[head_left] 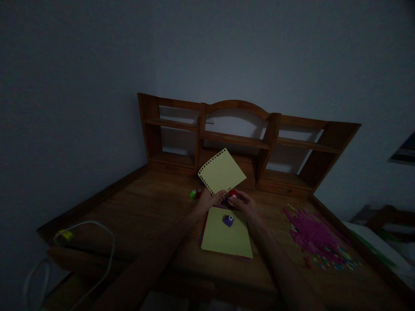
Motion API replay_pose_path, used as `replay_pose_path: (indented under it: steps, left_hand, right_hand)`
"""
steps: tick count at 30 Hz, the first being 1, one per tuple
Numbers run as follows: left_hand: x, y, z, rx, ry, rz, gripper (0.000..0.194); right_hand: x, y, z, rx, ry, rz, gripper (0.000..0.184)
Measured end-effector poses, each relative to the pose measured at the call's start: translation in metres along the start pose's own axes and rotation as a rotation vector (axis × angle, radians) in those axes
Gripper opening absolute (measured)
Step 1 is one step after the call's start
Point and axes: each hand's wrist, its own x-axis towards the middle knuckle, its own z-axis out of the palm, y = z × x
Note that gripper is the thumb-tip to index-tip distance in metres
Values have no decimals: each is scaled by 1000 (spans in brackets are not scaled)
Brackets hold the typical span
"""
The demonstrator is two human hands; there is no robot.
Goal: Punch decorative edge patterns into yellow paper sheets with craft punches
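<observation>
A plain grey-blue wall (97,86) rises behind a brown wooden bench (139,207), and a brown wooden shelf unit (233,139) with an arched middle stands along the bench's back edge. Toward the right side of the bench spreads a loose heap of bright pink shreds (313,233), mixed at its near end with small multicoloured bits (343,258). At the left, a thin white cable (112,250) loops over the bench's edge. A stack of paper (223,244), pale yellow on top with red and blue edges showing beneath, lies between the person's forearms.

Above and beyond the stack, a pale yellow sheet of paper (222,170), pierced with small holes along several edges, is tilted up; the left hand's (209,200) fingers grasp it at its lower edge. Close beside, the right hand (248,205) has its fingers closed around a small red rounded piece with a white spot (232,195). A small purple piece with a white eye (228,220) rests on the stack. Just left of the left hand sit a bright green piece with a white eye (193,195) and a dark red one (199,193).
</observation>
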Motion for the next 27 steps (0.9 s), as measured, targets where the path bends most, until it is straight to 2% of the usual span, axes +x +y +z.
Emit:
replay_pose_path:
  steps: [5,9,15,20,27]
  left_hand:
    - [-1,2,-1,-3,-17,-46,38]
    - [-1,-2,-3,16,-79,-75,32]
    - [-1,-11,-5,63,-144,-126,39]
    - [-3,-11,-4,3,-138,-178,43]
    - [-5,-10,-4,-38,-155,-234,49]
  right_hand:
    - [2,1,-1,30,23,-8,47]
    - [1,-1,-2,47,34,-4,45]
    - [0,-2,-3,7,33,-15,40]
    - [1,-1,-6,-51,21,9,36]
    - [-3,-1,-4,133,-29,106,27]
